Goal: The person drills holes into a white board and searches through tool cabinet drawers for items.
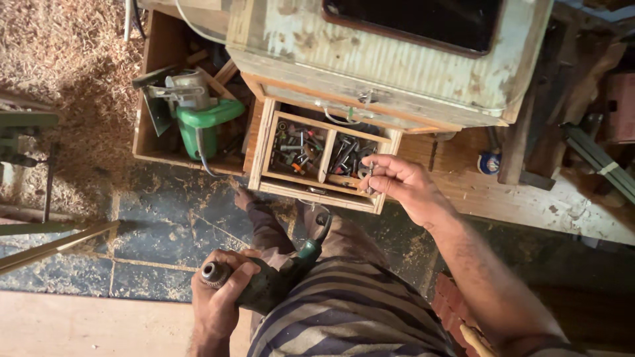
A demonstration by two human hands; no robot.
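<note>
Head view: I look straight down past my striped shirt to a floor strewn with sawdust.
Left hand: fingers wrapped tight around the front of a green power drill, thumb and forefinger ringing its metal chuck.
Drill axis: long axis lies low across the picture, chuck end to the left and slightly up, handle end to the right against my leg.
Right hand: fingertips pinched together on a small metal bit, held above the near right corner of the wooden drawer.
Bit axis: roughly up-down in the picture; which end is the tip I cannot tell.
Key relation: the chuck lies down and to the left of the bit, well apart; my left hand is already on it.
Drawer: open, two compartments, both full of loose bits and screws.
Surroundings: a green circular saw lies in a wooden box to the left of the drawer.
</note>
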